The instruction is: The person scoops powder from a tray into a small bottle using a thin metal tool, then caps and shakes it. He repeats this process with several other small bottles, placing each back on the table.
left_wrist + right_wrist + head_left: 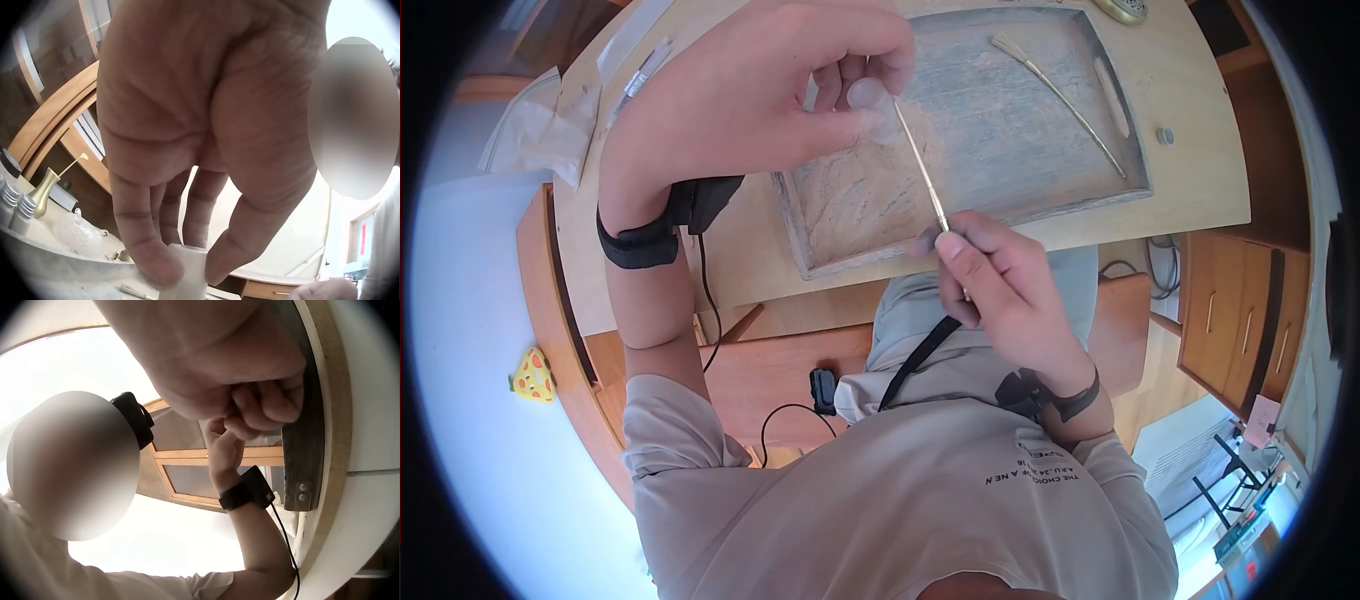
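Observation:
My left hand (770,90) pinches a small translucent white cylinder (868,94) between thumb and fingers, above the left part of a shallow tray. In the left wrist view the cylinder (189,275) sits between the fingertips, its lower end cut off by the frame. My right hand (995,270) grips a thin gold-coloured rod (922,170) near its lower end, at the tray's front edge. The rod's far tip points up to the cylinder and overlaps its edge in the head view. The right wrist view shows curled fingers (265,406), with the rod hidden.
The grey wooden tray (1000,150) has sandy powder at its left. In it lie a gold-handled brush (1065,105) and a pale stick (1111,97). A small grey cap (1165,136) is right of it, a plastic bag (550,125) far left. A gold vase (42,194) stands behind.

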